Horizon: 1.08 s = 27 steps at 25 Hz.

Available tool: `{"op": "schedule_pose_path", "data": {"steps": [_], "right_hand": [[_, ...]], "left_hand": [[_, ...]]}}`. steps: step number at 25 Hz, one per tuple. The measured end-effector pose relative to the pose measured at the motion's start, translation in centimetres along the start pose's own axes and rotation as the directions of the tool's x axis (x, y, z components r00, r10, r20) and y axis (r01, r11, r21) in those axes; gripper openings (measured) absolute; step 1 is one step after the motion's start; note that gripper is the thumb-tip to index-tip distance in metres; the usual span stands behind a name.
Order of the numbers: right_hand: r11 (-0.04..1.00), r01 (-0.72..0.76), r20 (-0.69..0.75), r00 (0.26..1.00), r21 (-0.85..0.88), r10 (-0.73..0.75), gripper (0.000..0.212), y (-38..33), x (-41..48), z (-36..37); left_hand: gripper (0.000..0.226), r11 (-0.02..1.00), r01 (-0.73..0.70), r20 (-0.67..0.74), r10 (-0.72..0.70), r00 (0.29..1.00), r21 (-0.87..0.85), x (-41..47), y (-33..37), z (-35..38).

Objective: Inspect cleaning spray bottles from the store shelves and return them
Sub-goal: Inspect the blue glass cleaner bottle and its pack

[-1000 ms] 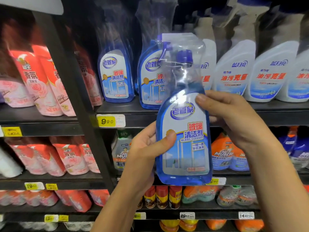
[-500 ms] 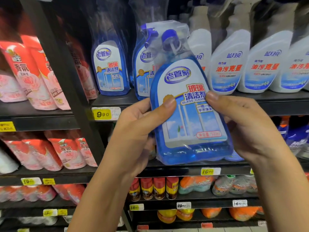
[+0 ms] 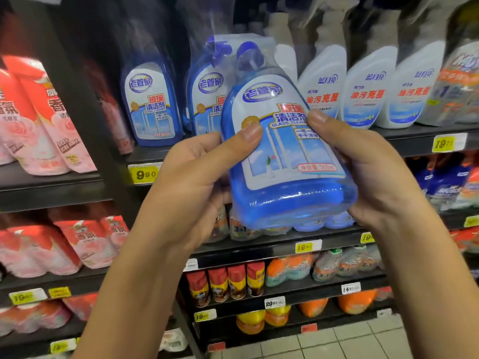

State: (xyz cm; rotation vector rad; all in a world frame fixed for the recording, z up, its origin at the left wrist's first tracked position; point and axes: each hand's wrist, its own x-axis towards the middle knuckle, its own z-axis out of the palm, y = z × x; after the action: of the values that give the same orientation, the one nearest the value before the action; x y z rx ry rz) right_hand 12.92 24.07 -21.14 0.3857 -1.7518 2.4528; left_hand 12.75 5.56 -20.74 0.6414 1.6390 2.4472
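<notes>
A blue glass-cleaner spray bottle (image 3: 282,151) wrapped in clear plastic is held in front of the shelves, tilted with its top leaning away and its base towards me. My left hand (image 3: 197,182) grips its left side, thumb lying across the white label. On the other side my right hand (image 3: 363,167) grips it, thumb pressed near the label's red lettering. Two more bottles of the same kind (image 3: 151,104) stand on the upper shelf (image 3: 155,155) behind.
White spray bottles (image 3: 368,86) fill the upper shelf to the right. Red-and-pink refill pouches (image 3: 39,120) occupy the left bay. Lower shelves hold orange bottles (image 3: 287,273) and red cans (image 3: 225,283). Yellow price tags (image 3: 145,173) line the shelf edges. Tiled floor (image 3: 350,340) shows below.
The bottle has tipped further back, its base now facing me, and sits lower in both hands. The view has shifted down, showing the floor.
</notes>
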Motion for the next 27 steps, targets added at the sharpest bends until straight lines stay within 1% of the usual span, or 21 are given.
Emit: {"op": "schedule_pose_path", "data": {"steps": [2,5,7,10,12,15,17,19,21,23,24,27], "right_hand": [[1.0,0.014,0.006,1.0,0.022,-0.014,0.03,-0.4,-0.8,0.3],[0.999,0.053,0.024,0.998,0.001,-0.053,0.019,-1.4,-2.1,0.7],[0.999,0.038,0.041,0.998,-0.017,-0.037,0.018,-2.1,-2.9,0.8],[0.997,-0.023,0.042,0.999,-0.067,0.026,0.024,-3.0,-4.0,0.2],[0.993,-0.068,0.023,0.997,-0.095,0.071,0.03,-3.7,-4.6,-0.3],[0.984,-0.13,-0.002,0.991,-0.125,0.131,0.045,-4.0,-5.4,-1.1],[0.981,-0.145,-0.021,0.989,-0.132,0.143,0.047,-3.7,-5.9,-1.7],[0.977,-0.162,-0.049,0.986,-0.135,0.157,0.048,-3.0,-6.5,-2.2],[0.982,-0.176,-0.027,0.984,-0.065,0.175,0.048,-2.0,-7.1,-2.3],[0.982,-0.164,0.065,0.985,0.096,0.158,0.041,-0.9,-7.7,-2.0],[0.979,-0.145,0.088,0.987,0.144,0.134,0.041,-0.3,-8.1,-2.0],[0.99,-0.023,0.114,0.993,0.14,0.007,0.05,0.6,-8.7,-2.5]], "left_hand": [[0.023,1.0,0.024,0.016,-0.024,1.0,0.008,-0.6,0.6,0.3],[0.022,0.998,0.057,0.036,-0.056,0.998,-0.028,-1.7,1.4,0.9],[0.021,0.996,0.072,0.033,-0.07,0.997,-0.06,-2.4,1.6,1.5],[0.02,0.991,0.101,0.024,-0.1,0.995,-0.09,-3.2,1.6,2.5],[0.021,0.982,0.12,0.013,-0.12,0.993,-0.144,-3.6,1.5,3.4],[0.024,0.972,0.149,-0.021,-0.155,0.988,-0.183,-4.1,0.4,4.4],[0.029,0.963,0.176,-0.014,-0.183,0.983,-0.204,-4.4,-0.6,4.8],[0.027,0.959,0.192,-0.002,-0.196,0.981,-0.21,-4.8,-1.4,4.9],[0.026,0.962,0.202,-0.007,-0.206,0.978,-0.183,-5.3,-2.4,4.9],[0.029,0.972,0.171,-0.009,-0.175,0.985,-0.16,-5.7,-3.5,4.6],[0.033,0.977,0.14,0.0,-0.142,0.99,-0.16,-5.9,-4.0,4.6],[0.047,0.989,0.049,0.003,-0.049,0.999,-0.139,-6.3,-5.5,4.7]]}}
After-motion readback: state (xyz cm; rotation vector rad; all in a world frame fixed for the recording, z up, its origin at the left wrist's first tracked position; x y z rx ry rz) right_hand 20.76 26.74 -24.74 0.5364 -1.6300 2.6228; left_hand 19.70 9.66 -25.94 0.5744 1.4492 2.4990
